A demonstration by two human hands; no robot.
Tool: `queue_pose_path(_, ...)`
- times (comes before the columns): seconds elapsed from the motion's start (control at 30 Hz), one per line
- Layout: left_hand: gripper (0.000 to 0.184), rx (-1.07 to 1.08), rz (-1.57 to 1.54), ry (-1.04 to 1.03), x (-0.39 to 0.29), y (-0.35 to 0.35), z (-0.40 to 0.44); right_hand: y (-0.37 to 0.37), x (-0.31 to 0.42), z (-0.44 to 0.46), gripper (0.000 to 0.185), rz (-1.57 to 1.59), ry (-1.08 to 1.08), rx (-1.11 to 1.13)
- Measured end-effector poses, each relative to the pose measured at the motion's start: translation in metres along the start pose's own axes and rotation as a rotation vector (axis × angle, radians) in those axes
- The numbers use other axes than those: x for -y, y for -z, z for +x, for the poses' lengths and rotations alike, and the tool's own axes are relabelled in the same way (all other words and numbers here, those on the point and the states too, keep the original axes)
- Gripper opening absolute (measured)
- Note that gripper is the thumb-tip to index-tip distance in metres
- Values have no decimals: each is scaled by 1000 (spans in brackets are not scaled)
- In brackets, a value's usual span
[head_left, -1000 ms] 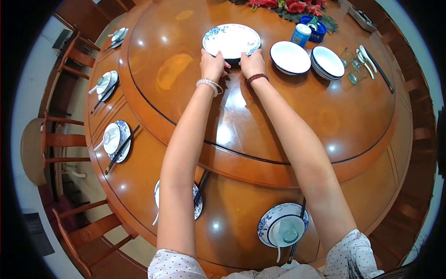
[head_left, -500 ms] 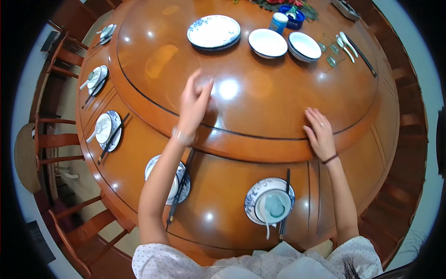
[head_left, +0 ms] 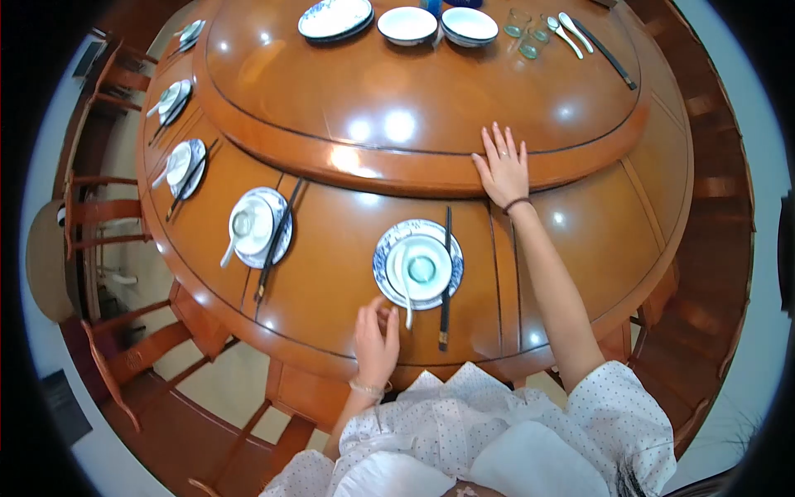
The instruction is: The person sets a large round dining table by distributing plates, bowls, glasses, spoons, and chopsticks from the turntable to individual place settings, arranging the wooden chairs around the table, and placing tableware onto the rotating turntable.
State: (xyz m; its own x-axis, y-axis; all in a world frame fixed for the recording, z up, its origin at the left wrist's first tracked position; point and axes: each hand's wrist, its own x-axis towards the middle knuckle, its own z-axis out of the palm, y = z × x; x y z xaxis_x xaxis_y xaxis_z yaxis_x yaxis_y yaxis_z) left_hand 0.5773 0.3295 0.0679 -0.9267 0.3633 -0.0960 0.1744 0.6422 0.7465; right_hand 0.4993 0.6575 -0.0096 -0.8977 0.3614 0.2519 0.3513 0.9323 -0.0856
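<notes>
My right hand (head_left: 503, 171) lies flat with fingers stretched out across the front edge of the raised wooden turntable (head_left: 273, 124). My left hand (head_left: 377, 344) is low at the table's near edge, fingers loosely bent and the thumb apart, with nothing visible in it. Its fingertips are just below the rim of a blue-patterned plate (head_left: 383, 277); whether they touch it I cannot tell. On that plate sit a white bowl (head_left: 441, 280), a small glass (head_left: 421, 270) and a white spoon (head_left: 407, 302). Black chopsticks (head_left: 445, 306) lie along its right side.
Along the left rim are more place settings, the nearest with a plate (head_left: 281, 248) and chopsticks (head_left: 280, 240). The turntable carries stacked plates (head_left: 335, 18), two bowl stacks (head_left: 407, 25) (head_left: 469, 26), glasses (head_left: 528, 45), spoons (head_left: 566, 37) and chopsticks (head_left: 609, 58). Wooden chairs (head_left: 149, 348) surround the table.
My left hand has come back from above the turntable to the near plate. My right hand has shifted left in view and spread flat on the turntable's edge. The view has tilted downward.
</notes>
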Motion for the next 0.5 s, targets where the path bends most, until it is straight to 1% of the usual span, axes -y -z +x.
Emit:
queue_pose_path(0.03,27,-2,19,64,-4,-4,-3,0,0,-1,53,155,38,16)
queue_pose_path(0.07,31,16,83,85,-10,-4,-5,1,0,-2,55,310,77,29)
queue_pose_path(0.1,35,-24,159,23,-8,-9,-8,3,5,-7,55,503,86,41)
queue_pose_path(0.13,40,-62,235,-40,-7,-17,-12,6,13,-16,52,675,48,25)
queue_pose_path(0.17,40,-78,232,-38,-8,-24,-16,11,23,-31,51,867,-12,-8)
queue_pose_path(0.2,44,-19,185,69,-12,-29,-17,17,32,-53,49,1059,-69,-42)
queue_pose_path(0.23,49,38,134,175,-15,-35,-17,21,38,-80,48,1091,-120,-59)
queue_pose_path(0.27,49,18,128,178,-19,-41,-16,21,44,-111,48,1126,-172,-72)
queue_pose_path(0.33,54,-12,250,195,-24,-52,-16,15,65,-174,51,1167,-407,-11)
queue_pose_path(0.4,54,-26,310,219,-27,-60,-12,15,84,-208,64,1022,-492,77)
queue_pose_path(0.47,54,-32,370,243,-26,-66,-11,27,101,-217,76,1160,-643,222)
queue_pose_path(0.5,51,-49,384,217,-23,-68,-11,25,108,-220,84,1114,-606,158)
